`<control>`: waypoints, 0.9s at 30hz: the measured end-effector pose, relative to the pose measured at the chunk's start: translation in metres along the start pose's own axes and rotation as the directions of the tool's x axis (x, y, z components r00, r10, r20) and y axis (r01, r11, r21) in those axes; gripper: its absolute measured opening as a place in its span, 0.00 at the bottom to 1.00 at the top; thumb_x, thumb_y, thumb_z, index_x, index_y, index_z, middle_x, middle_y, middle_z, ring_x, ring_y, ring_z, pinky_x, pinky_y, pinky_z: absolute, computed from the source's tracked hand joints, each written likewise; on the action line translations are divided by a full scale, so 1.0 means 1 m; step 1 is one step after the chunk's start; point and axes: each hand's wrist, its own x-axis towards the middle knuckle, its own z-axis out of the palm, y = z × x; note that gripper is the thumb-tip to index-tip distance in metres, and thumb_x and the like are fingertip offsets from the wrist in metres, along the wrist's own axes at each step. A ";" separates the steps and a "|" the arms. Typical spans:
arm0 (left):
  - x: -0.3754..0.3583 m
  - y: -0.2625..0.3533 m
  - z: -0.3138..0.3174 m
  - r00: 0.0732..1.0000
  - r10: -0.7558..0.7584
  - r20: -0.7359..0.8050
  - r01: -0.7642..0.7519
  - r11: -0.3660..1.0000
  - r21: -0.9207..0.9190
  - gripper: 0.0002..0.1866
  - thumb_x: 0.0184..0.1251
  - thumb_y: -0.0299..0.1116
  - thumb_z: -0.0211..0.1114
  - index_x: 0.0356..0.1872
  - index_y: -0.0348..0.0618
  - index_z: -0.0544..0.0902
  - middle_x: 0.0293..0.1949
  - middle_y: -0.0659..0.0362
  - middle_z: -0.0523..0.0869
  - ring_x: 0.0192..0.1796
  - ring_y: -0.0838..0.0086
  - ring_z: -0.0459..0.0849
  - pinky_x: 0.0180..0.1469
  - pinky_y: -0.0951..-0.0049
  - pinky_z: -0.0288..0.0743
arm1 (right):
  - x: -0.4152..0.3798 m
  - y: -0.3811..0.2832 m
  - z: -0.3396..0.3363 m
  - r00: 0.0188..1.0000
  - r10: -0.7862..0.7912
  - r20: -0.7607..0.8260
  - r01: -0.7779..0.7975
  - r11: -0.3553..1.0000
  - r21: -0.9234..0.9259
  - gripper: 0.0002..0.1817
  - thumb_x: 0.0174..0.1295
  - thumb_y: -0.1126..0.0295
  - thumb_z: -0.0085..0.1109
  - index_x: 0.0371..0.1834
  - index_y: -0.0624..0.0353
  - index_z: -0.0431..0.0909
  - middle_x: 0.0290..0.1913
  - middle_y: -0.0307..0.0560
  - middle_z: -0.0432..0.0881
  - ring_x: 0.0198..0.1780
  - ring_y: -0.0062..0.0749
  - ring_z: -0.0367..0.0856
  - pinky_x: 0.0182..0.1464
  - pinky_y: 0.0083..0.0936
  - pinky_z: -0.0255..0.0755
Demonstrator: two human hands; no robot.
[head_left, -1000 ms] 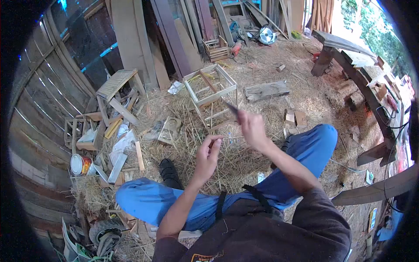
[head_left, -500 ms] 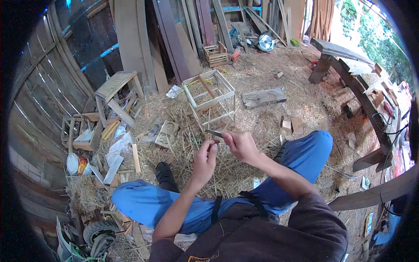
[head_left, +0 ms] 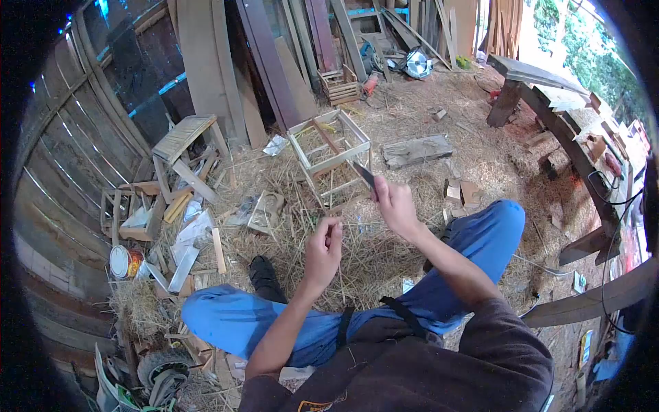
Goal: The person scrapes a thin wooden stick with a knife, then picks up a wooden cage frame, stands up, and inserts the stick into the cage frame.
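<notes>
My right hand (head_left: 397, 209) is closed around the handle of a knife (head_left: 364, 176), its blade pointing up and left over the straw. Lower and to the left, the fingers of my left hand (head_left: 322, 250) are curled in a pinch. What they hold, if anything, is too small to make out. A gap separates the two hands. Just beyond them stands a light wooden frame (head_left: 336, 161) with slender legs and a brown strip across its top.
Straw and shavings (head_left: 364, 254) cover the ground between my knees. A small wooden stool (head_left: 184, 137), wood scraps and a paint can (head_left: 125, 261) lie to the left. A plank (head_left: 417, 151) rests beyond the frame. At the right runs a heavy wooden bench (head_left: 573, 154).
My right hand has moved right and slightly nearer, carrying the knife away from my left hand. The blade now tilts more steeply upward. My left hand has shifted slightly.
</notes>
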 end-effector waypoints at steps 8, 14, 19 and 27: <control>0.001 -0.017 0.002 0.995 0.098 -0.015 -0.096 0.992 0.079 0.09 0.77 0.33 0.55 0.45 0.37 0.79 0.21 0.65 0.71 0.24 0.86 0.66 0.25 0.77 0.60 | -0.004 0.002 0.015 0.981 -0.192 0.012 0.192 0.977 -0.089 0.15 0.74 0.64 0.46 0.37 0.59 0.81 0.25 0.58 0.79 0.26 0.58 0.80 0.27 0.46 0.72; 0.000 -0.012 0.004 0.998 0.054 0.030 -0.054 0.999 0.002 0.10 0.77 0.34 0.56 0.45 0.38 0.80 0.24 0.68 0.73 0.25 0.87 0.66 0.26 0.77 0.60 | -0.024 -0.005 0.020 0.944 -0.307 0.119 0.312 0.950 -0.019 0.16 0.75 0.63 0.44 0.39 0.60 0.81 0.24 0.58 0.79 0.25 0.55 0.81 0.26 0.45 0.73; 0.000 -0.021 0.003 0.989 -0.080 0.123 0.103 0.975 -0.198 0.11 0.78 0.36 0.54 0.45 0.37 0.78 0.25 0.66 0.73 0.26 0.85 0.66 0.27 0.77 0.61 | -0.003 0.002 0.012 0.985 -0.164 0.054 0.166 0.985 -0.035 0.19 0.77 0.62 0.42 0.35 0.60 0.80 0.23 0.56 0.80 0.24 0.51 0.82 0.29 0.43 0.74; 0.002 -0.029 0.005 0.989 -0.054 0.138 0.080 0.979 -0.186 0.10 0.79 0.35 0.54 0.48 0.41 0.79 0.23 0.70 0.69 0.23 0.87 0.66 0.24 0.81 0.58 | -0.022 -0.006 0.024 0.945 -0.298 0.136 0.296 0.954 0.037 0.14 0.72 0.63 0.51 0.37 0.61 0.81 0.26 0.59 0.80 0.25 0.55 0.80 0.29 0.44 0.72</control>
